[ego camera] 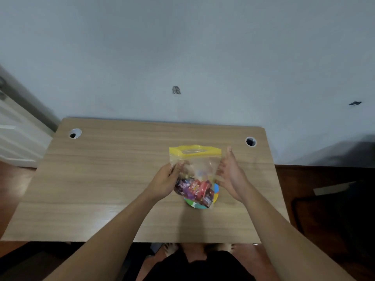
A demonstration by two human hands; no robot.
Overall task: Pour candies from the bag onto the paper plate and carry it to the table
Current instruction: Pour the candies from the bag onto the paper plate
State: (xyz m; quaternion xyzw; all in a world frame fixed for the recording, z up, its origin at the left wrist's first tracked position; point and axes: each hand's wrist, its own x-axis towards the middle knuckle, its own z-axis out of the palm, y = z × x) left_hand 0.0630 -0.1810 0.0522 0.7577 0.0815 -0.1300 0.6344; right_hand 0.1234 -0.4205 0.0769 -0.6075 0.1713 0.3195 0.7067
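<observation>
Above the paper plate (216,193), candy bag (194,175) upright, left hand (165,180) gripping it, right hand (230,173) open alongside.

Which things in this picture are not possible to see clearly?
- Paper plate, head view: mostly hidden under the candy bag; only its coloured rim shows.
- Zip seal of the bag: too blurred to tell open or closed.
- Candy wrappers: print too small to read.
- Left hand fingertips: behind the bag.

Wooden table (101,179), two cable holes; colourful paper plate (216,192) lying on it.
</observation>
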